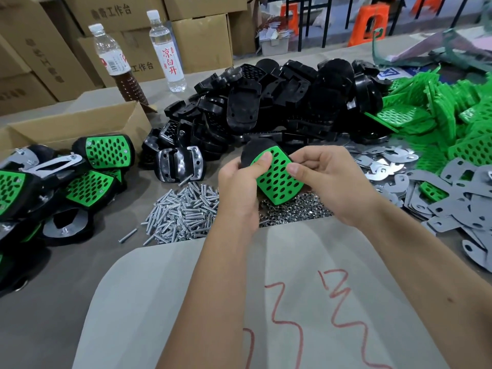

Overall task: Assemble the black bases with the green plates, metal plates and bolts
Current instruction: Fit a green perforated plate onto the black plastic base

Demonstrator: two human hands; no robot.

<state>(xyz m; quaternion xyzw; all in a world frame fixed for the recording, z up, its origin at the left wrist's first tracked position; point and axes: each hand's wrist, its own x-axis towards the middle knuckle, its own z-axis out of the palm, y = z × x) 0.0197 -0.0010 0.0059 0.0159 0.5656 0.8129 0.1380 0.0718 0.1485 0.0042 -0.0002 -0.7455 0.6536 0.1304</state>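
Both hands together at frame centre, clamped on 1 part: a green plate (277, 179) seated on a black base (251, 151). Left hand (239, 187) grips the left edge, thumb curled over the plate's upper corner. Right hand (330, 179) grips the right edge, thumb pressing the plate face near its top right. Plate face is tilted toward the camera, holes visible; only the base's rounded top edge shows behind it at 11 o'clock of the plate. Part is held off the table, above the loose hardware.

Around it, clock directions from the held part:
- 12 o'clock: big heap of black bases (279, 102), unassembled.
- 2 o'clock: pile of green plates (452, 123) at the table's right side.
- 3 to 4 o'clock: flat metal plates (458, 206), grey and shiny, spread out and overlapping.
- 8 o'clock: pile of bolts (181, 211), 1 stray bolt lying apart to its left.
- 6 o'clock: small nuts (295, 211) heaped just under the hands.
- 9 o'clock: finished assemblies (87, 179), green faces on black, some flipped with metal plate up.
- 10 o'clock: open cardboard box (80, 126); behind it 2 bottles (170, 49), 1 clear, 1 with brown liquid in its lower part.

Near edge: grey sheet (202, 302) with red scribbles, under both forearms.
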